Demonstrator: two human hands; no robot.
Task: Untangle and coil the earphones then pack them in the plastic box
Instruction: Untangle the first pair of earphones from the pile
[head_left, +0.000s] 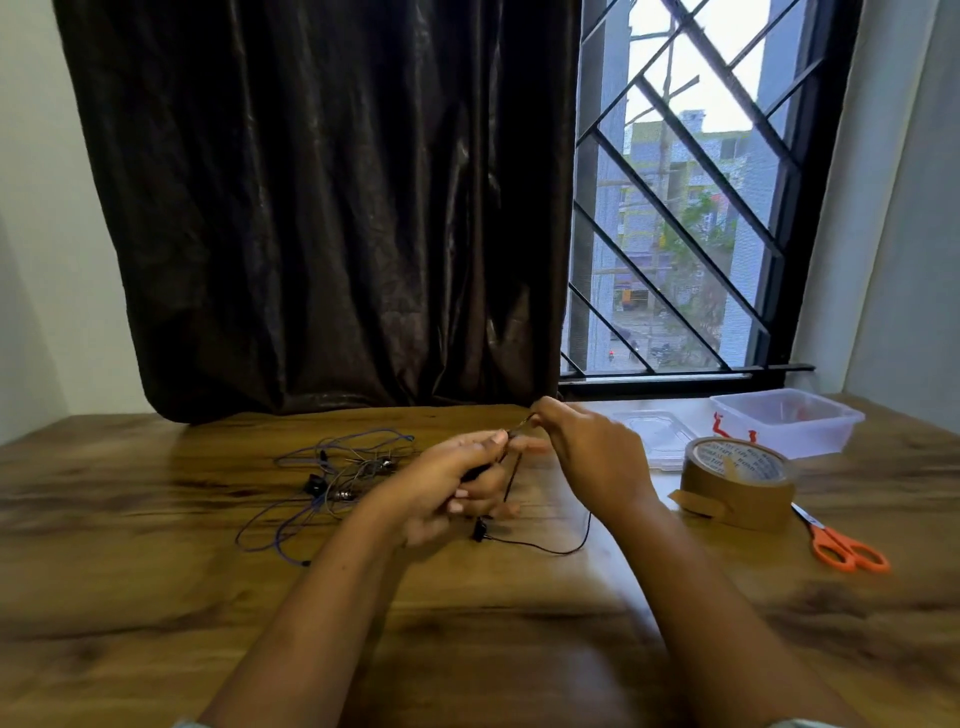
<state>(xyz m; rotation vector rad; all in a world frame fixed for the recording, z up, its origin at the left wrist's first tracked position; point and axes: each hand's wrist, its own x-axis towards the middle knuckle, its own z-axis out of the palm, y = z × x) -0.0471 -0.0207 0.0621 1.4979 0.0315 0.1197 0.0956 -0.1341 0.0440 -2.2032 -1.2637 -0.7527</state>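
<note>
Pinching a black earphone cable above the wooden desk, both hands were raised to the left of the brown tape roll. The left hand had its grip curled round a bunch of the cable, thumb and forefinger nipping one strand. The right hand, nearer the tape roll, had its grip pinched on the same strand. A slack loop of that cable lay on the desk, left of the tape roll. Farther left of the roll lay a tangle of purple earphones, touched by neither hand. The clear plastic box stood open just behind the tape roll, its lid lying flat behind and left of the roll. Orange-handled scissors lay just right of it.
</note>
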